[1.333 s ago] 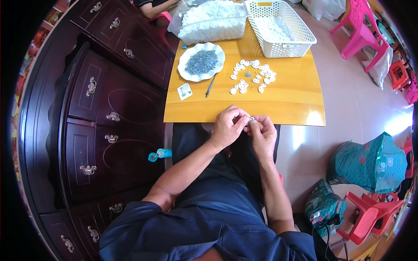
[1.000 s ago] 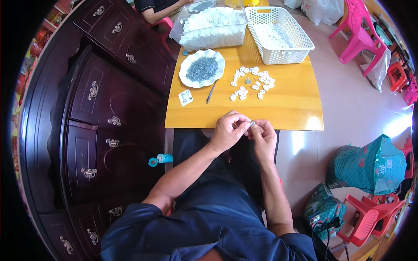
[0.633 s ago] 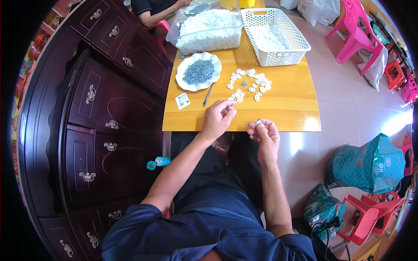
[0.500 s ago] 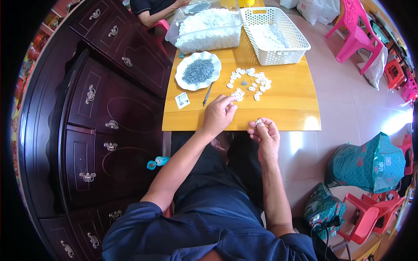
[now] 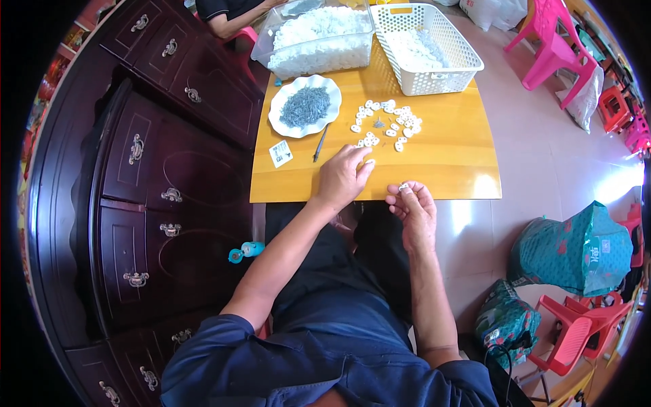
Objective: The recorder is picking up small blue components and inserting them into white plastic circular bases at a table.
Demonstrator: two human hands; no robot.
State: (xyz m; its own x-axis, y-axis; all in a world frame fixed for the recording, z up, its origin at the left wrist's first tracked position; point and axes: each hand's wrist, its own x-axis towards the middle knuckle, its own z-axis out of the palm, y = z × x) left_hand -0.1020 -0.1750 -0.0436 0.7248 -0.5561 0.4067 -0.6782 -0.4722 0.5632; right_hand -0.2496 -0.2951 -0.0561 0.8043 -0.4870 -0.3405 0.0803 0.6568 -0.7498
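Observation:
My right hand (image 5: pixel 415 207) is closed near the table's front edge, pinching a small white plastic piece (image 5: pixel 404 186) between thumb and fingertips. My left hand (image 5: pixel 344 175) reaches over the table, its thumb apart from its fingers. Its fingertips are at a small cluster of white oval pieces (image 5: pixel 369 140); I see nothing held in them. More white pieces (image 5: pixel 407 117) lie in a loose ring around a little heap of dark nail-like pins (image 5: pixel 379 123). Left of them, a scalloped white plate (image 5: pixel 276 117) holds a pile of grey pins (image 5: pixel 306 106).
A dark pen-like tool (image 5: pixel 320 144) and a square white card (image 5: pixel 280 154) lie on the wooden table (image 5: pixel 447 173). A clear bin (image 5: pixel 261 51) and a white basket (image 5: pixel 468 71), both with white pieces, stand behind. A dark cabinet (image 5: pixel 163 149) borders the left; another person's arm (image 5: pixel 234 26) shows beyond.
My left thumb has moved away from the fingers, and the left hand has shifted slightly at the cluster. My right hand keeps its pinch on the white piece. The whole view has shifted a little.

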